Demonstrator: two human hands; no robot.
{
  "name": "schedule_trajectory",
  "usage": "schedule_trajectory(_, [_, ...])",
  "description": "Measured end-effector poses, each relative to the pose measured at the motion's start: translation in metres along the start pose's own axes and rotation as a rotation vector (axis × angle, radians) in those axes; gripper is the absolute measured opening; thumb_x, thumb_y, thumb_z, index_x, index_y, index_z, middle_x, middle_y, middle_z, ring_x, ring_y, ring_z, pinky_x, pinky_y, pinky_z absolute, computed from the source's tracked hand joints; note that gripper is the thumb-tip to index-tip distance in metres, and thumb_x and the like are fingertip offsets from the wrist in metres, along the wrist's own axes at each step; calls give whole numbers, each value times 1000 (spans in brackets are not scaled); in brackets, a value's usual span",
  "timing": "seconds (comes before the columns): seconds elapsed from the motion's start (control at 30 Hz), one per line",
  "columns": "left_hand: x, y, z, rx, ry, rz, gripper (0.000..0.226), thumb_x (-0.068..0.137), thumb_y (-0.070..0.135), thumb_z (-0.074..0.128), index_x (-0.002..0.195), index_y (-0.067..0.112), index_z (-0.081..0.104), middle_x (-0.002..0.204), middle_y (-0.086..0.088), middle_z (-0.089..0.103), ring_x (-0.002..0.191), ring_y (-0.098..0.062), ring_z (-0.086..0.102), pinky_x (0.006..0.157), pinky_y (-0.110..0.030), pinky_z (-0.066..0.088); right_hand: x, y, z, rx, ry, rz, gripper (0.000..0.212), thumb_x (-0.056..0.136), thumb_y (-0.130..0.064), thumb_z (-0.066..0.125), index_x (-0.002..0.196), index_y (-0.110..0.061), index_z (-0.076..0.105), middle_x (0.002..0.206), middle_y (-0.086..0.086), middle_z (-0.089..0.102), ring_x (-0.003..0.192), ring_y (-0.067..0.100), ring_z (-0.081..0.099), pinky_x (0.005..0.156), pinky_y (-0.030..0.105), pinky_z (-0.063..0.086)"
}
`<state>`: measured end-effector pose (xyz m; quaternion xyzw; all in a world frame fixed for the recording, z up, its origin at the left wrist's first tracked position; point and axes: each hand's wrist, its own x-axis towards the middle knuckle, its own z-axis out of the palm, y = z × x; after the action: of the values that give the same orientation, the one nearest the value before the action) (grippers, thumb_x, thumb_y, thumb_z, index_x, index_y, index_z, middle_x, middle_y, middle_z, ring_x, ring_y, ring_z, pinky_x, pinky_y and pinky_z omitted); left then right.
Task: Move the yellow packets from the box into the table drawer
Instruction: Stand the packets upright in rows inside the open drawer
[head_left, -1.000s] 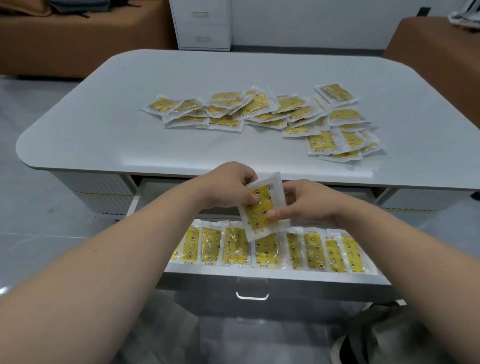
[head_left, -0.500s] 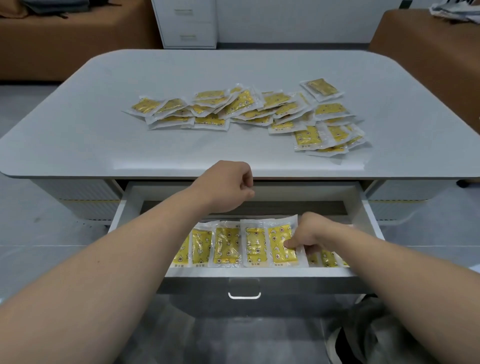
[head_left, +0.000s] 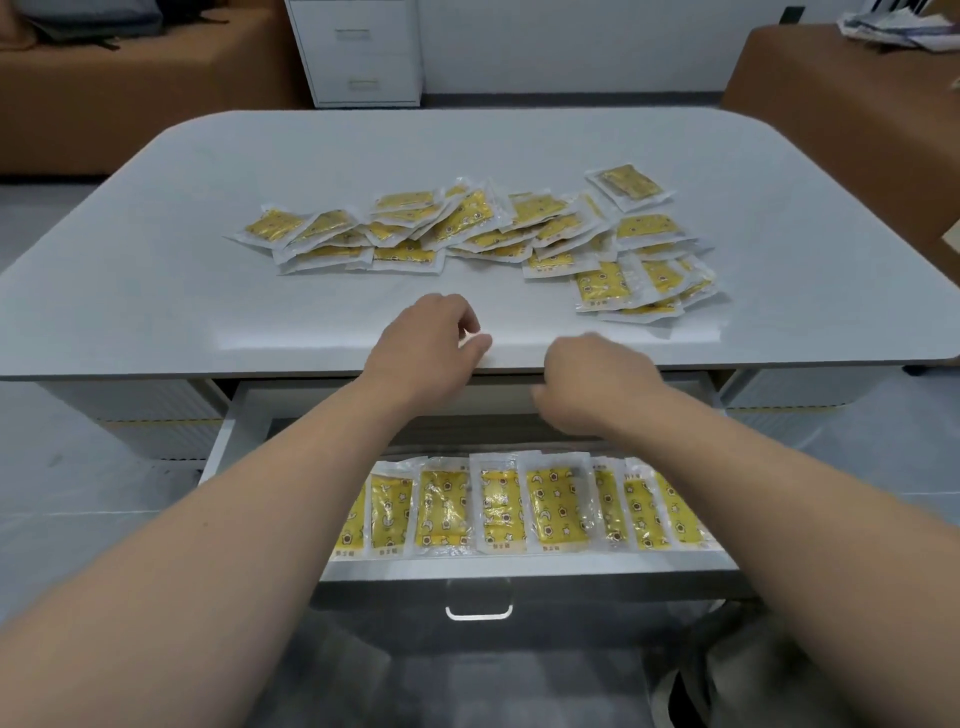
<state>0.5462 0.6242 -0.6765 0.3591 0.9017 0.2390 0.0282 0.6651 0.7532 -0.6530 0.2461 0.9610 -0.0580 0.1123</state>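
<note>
Both hands are empty right now, fingers loosely curled, nothing pinched. My left hand (head_left: 431, 338) hovers over the table's (head_left: 156, 291) front edge, my right hand (head_left: 592, 384) a bit lower over the back of the open drawer (head_left: 519, 569). The drawer packets (head_left: 550, 509) sit below my wrists. The loose pile (head_left: 467, 228) lies straight ahead, spread left to right, and its right clump (head_left: 639, 283) is nearer my right hand, so I'd probably reach with that one.

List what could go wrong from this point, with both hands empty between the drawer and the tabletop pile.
The loose packets on the table overlap in a pile, so the left hand or right hand may drag neighbours along or grab several. The packed row in the drawer looks tight against the front; pushing in another could tip or crumple some.
</note>
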Motion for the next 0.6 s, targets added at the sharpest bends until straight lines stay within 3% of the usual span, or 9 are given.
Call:
schedule_trajectory(0.07, [9,-4,-1,65,50,-26,34,99,43,53,122,19,60,120,-1,59,109,-22,55,91,-37,46,10,7,-11,53,120,0,32,94,-20,53,64,-15,43,66,1,48,56,21,46,50,27,35])
schedule_trajectory(0.13, [19,-8,-1,141,63,-70,44,101,46,48,135,17,54,136,-5,54,126,-27,47,103,-43,40,20,14,-14,69,207,15,30,93,-16,51,64,-13,43,68,3,48,60,25,47,50,26,31])
schedule_trajectory(0.17, [24,-10,-1,177,57,-97,49,101,47,46,140,17,50,143,-6,50,131,-29,43,106,-45,37,26,17,-15,54,243,21,24,93,-17,51,69,-12,49,79,6,53,72,28,51,53,27,34])
schedule_trajectory(0.23, [33,-17,0,236,34,-140,57,101,52,42,146,16,44,151,-6,43,137,-31,37,108,-47,34,37,23,-12,-12,268,29,18,98,-25,49,102,-11,61,114,13,55,105,33,51,75,35,44])
schedule_trajectory(0.3, [43,-25,0,262,-7,-147,65,100,57,38,150,16,38,158,-5,35,143,-30,31,111,-50,32,48,29,-7,-39,249,27,41,102,-36,46,134,-11,51,137,15,46,128,35,41,99,44,40])
schedule_trajectory(0.4, [57,-40,-4,252,-80,-141,74,98,65,33,155,18,30,166,-3,17,152,-27,16,118,-53,24,60,36,-1,-7,213,58,58,104,-44,38,152,-11,31,159,13,28,148,35,21,115,51,28])
schedule_trajectory(0.5, [65,-53,-7,257,-128,-161,79,96,69,29,158,19,23,167,-2,11,154,-27,10,119,-53,19,67,41,2,28,107,90,68,107,-46,28,161,-11,8,169,8,5,155,31,-1,123,54,11])
schedule_trajectory(0.6, [64,-56,-4,271,-133,-173,83,95,71,27,155,14,27,163,-6,25,150,-30,20,117,-52,26,68,38,6,-6,42,100,69,107,-48,23,161,-8,7,169,9,3,156,30,-1,124,54,7])
